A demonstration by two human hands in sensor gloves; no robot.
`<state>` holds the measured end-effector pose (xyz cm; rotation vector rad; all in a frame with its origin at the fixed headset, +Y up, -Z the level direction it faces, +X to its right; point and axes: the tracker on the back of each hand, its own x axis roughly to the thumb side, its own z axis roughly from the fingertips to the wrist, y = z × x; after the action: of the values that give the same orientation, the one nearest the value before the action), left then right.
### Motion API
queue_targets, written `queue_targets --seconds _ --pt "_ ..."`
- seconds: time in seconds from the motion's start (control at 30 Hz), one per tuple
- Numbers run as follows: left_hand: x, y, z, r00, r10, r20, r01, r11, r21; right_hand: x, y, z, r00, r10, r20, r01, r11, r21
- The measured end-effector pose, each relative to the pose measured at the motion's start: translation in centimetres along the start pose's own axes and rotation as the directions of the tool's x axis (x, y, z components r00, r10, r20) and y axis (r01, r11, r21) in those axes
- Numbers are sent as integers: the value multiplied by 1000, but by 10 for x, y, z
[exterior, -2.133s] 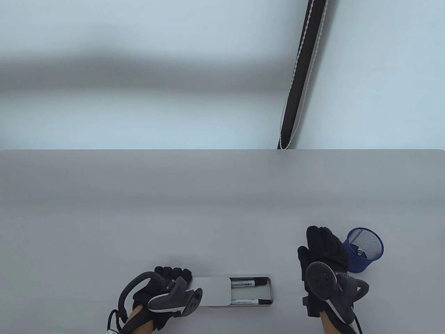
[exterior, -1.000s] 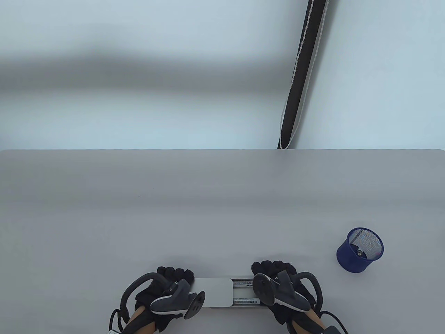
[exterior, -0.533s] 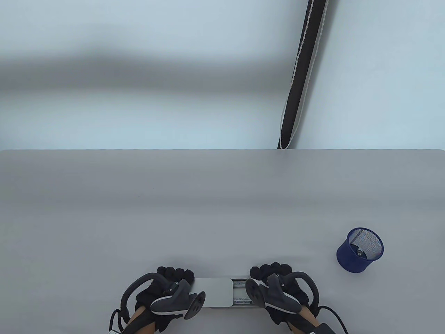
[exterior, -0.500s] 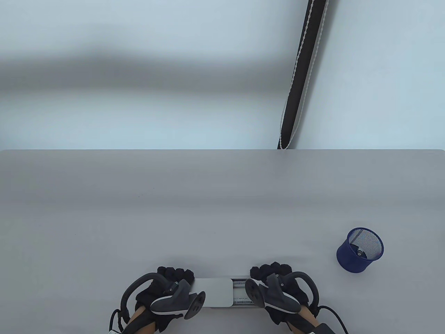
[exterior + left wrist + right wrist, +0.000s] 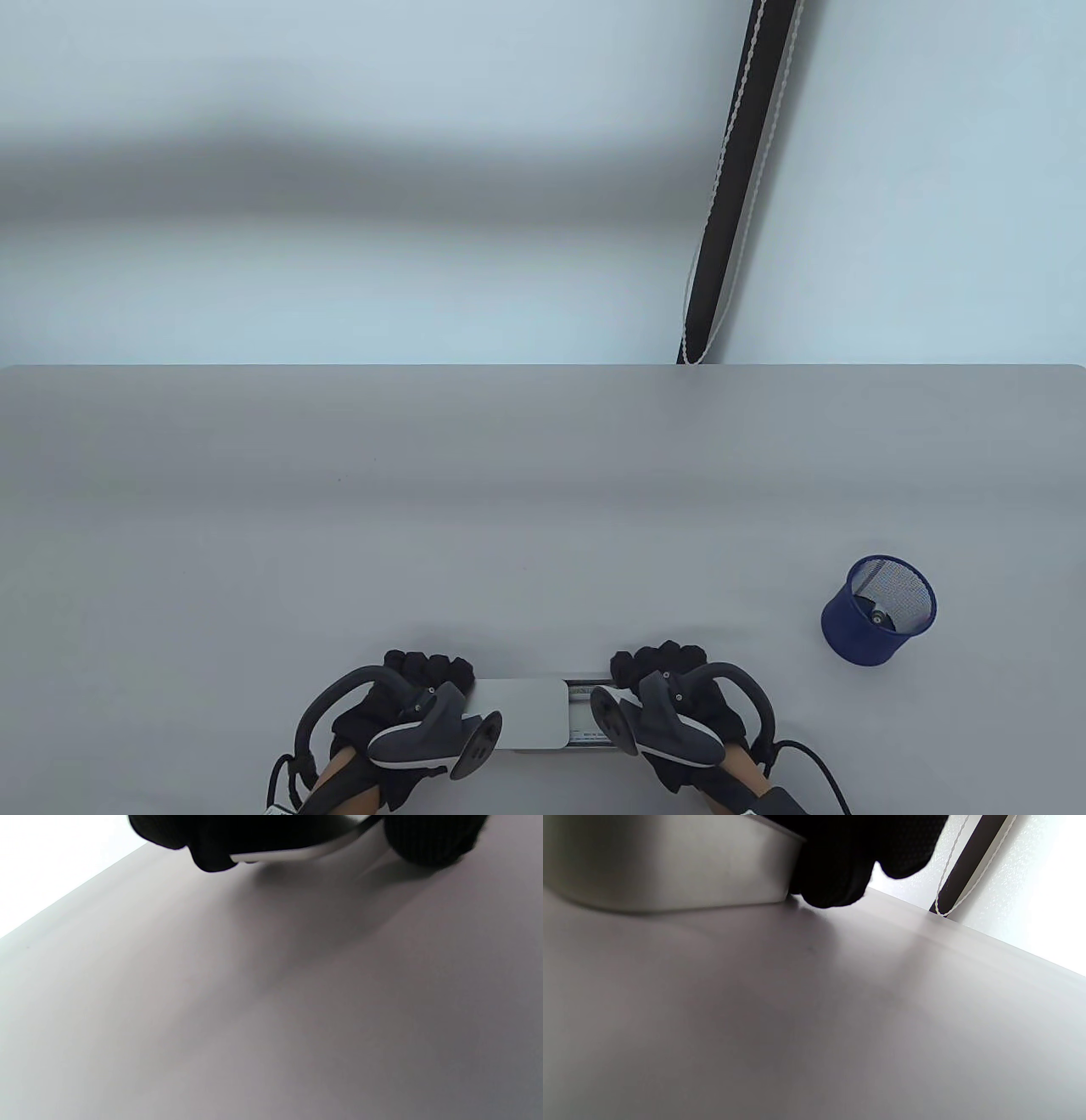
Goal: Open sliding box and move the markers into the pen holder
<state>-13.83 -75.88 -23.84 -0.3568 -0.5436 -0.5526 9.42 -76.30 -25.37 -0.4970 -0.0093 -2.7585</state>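
Observation:
The white sliding box [image 5: 522, 713] lies near the table's front edge, its lid covering the left part. My left hand [image 5: 420, 679] grips its left end, fingers curled over the far edge; in the left wrist view the box edge [image 5: 288, 855] shows between my fingers [image 5: 212, 853] and thumb. My right hand [image 5: 666, 675] holds the right end, fingers [image 5: 840, 878] against the box wall [image 5: 661, 861]. A strip of markers [image 5: 585, 696] shows in the gap between lid and right hand. The blue mesh pen holder [image 5: 857, 632] stands to the right with one marker [image 5: 878, 615] inside.
The grey table [image 5: 509, 509] stretches back to a pale wall. A dark pole with a white cord [image 5: 730, 195] hangs behind the far edge. The pen holder stands about a hand's width right of my right hand.
My right hand came from beside the pen holder to the box's right end, covering the markers, then crept slightly left. The left hand and the lid stayed put.

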Motion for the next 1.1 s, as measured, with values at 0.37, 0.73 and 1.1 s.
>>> queue_targets --seconds 0.37,0.73,1.1 --pt "0 0 0 1000 0 0 0 1000 0 2 -2 1 997 67 41 -66 997 -37" --pt "0 1 0 1000 -5 -1 5 1000 -1 1 -2 5 997 51 63 -47 997 -69" --pt "0 1 0 1000 -6 -1 6 1000 0 -1 1 5 997 26 67 -20 995 -94"
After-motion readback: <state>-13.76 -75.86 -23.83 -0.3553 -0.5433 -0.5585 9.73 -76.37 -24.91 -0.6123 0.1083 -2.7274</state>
